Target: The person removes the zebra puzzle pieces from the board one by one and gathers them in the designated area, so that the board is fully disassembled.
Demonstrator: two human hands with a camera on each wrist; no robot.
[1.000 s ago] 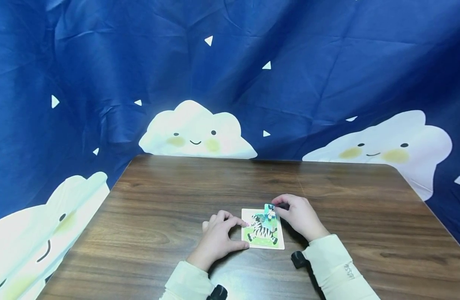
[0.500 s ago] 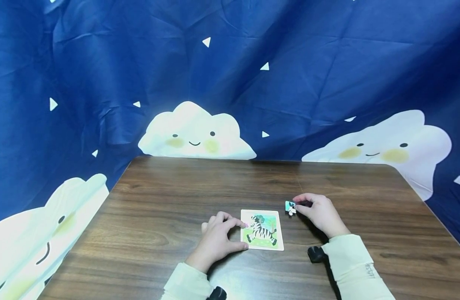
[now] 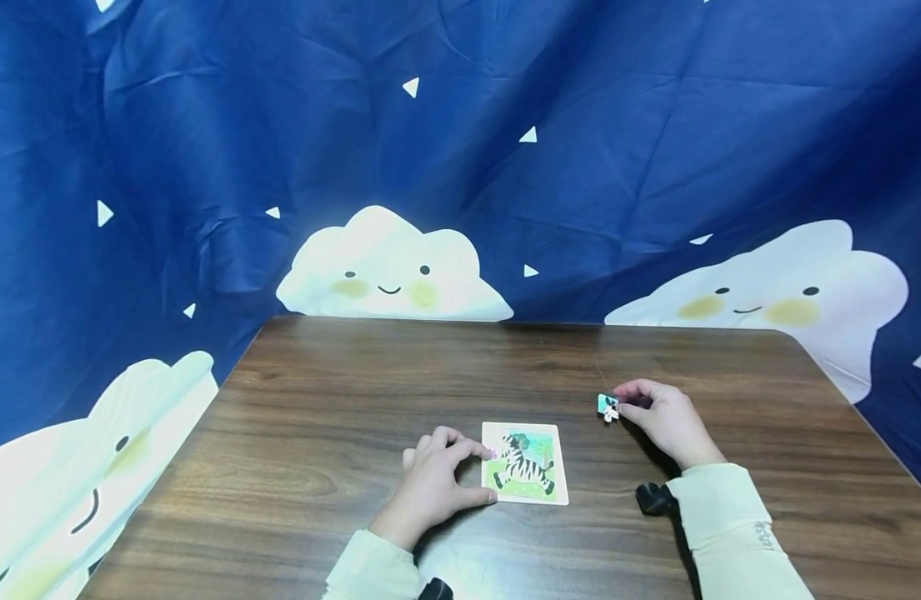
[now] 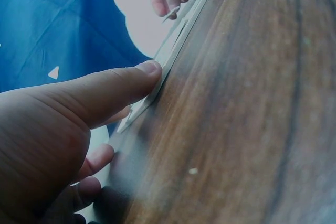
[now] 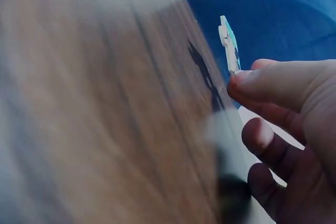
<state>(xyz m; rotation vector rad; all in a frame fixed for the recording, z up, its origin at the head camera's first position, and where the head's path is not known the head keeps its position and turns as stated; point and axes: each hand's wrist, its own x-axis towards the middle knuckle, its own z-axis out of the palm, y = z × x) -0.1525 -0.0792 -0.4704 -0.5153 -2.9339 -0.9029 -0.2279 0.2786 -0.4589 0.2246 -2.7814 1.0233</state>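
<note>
A square puzzle board with a cream border and a running zebra picture lies on the table. My left hand rests at its left side, index finger on the left border and thumb at the near left corner; in the left wrist view the straight thumb presses the board's edge. To the right of the board, my right hand pinches a small puzzle piece in turquoise, white and black between thumb and index finger. Seen edge-on in the right wrist view, this thin piece is above the table, with a shadow below.
The brown wood-grain table reaches back to a blue cloth backdrop with smiling clouds and white triangles. Each wrist wears a black device, the right one beside the pale sleeve.
My right hand has carried the puzzle piece from the board's upper right corner to the right, away from the board. My left hand has stayed at the board's left side.
</note>
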